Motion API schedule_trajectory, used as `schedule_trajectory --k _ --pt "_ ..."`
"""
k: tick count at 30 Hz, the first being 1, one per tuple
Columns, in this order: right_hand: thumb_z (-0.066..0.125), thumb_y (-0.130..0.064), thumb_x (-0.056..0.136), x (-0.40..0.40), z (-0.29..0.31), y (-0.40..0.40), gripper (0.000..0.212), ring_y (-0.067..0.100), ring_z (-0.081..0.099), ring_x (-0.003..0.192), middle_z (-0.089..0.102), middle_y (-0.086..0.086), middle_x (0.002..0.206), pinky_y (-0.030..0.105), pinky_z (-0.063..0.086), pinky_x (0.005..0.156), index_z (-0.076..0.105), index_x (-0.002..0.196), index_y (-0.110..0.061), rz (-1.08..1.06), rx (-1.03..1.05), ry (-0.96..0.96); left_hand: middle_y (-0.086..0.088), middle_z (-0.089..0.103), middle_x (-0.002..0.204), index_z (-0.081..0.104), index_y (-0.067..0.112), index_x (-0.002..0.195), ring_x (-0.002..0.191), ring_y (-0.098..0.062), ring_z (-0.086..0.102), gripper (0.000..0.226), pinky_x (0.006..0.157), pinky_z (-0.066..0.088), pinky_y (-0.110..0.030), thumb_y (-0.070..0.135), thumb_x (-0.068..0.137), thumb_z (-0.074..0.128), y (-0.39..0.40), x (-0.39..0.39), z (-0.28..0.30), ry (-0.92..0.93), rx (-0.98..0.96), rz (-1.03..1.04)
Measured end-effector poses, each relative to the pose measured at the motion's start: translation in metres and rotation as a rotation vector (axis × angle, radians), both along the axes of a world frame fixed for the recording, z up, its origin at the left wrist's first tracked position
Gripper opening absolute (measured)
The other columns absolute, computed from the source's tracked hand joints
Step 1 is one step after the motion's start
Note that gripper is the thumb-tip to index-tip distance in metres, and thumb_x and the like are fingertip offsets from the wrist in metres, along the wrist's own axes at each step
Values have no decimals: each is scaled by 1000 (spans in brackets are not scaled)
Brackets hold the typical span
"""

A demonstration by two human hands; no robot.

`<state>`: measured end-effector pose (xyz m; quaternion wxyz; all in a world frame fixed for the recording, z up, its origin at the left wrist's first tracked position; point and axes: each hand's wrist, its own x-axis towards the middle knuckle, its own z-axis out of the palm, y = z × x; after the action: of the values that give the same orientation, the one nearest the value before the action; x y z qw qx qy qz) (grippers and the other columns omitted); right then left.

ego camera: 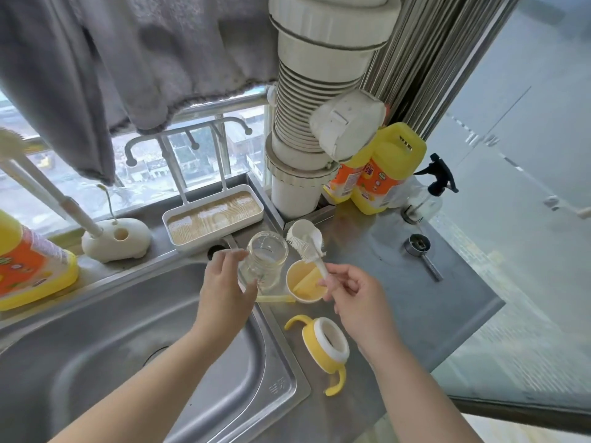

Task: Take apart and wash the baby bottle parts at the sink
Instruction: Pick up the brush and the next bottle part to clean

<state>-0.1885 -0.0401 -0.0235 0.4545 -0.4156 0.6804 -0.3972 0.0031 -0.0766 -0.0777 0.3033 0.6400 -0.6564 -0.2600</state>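
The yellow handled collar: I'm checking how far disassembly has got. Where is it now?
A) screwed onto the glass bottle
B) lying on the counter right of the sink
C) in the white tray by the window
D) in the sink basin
B: the yellow handled collar lies alone on the steel counter, while the left hand holds the bare glass bottle.

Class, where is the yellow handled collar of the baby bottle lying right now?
The yellow collar lies on the steel counter, right of the sink, below the right hand.
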Motion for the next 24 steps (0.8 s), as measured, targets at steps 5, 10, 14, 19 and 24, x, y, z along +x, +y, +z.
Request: schedule_trajectory --k 5,10,14,19,24 --pt "59 -13 92 -17 2 14 20 0 61 60 72 -9 80 15 43 55 63 89 -32 -46 -6 21 5 61 93 67 13 99 78 -13 54 16 71 47 -28 7 84 65 19 -32 -1 -92 -14 -321" --pt "61 -10 90 -27 -7 35 20 1 60 58 72 -5 81 11 41 51 66 88 -30 -63 33 -5 9 57 76 57 16 81 77 -15 55 26 65 42 -27 42 87 59 47 -61 -4 -80 369 -150" --pt "61 -12 91 -31 -17 51 21 3 61 62 73 -3 80 14 42 54 66 88 -32 -67 70 12 2 55 67 55 11 73 62 -14 50 47 58 37 -25 55 75 70 57 -75 -9 68 709 -31" --pt "61 -10 90 -33 -23 66 21 3 61 61 73 -3 79 13 42 54 65 88 -31 -95 80 0 -13 68 74 66 2 88 66 -22 66 33 59 54 -26 29 77 79 59 -84 -16 725 1078 230" --pt "62 -12 90 -37 -18 82 17 2 61 58 73 -10 79 12 42 53 65 89 -29 -84 117 22 -15 71 82 63 -4 97 77 -26 66 16 69 53 -33 10 90 63 69 -88 -16 1058 1107 282"
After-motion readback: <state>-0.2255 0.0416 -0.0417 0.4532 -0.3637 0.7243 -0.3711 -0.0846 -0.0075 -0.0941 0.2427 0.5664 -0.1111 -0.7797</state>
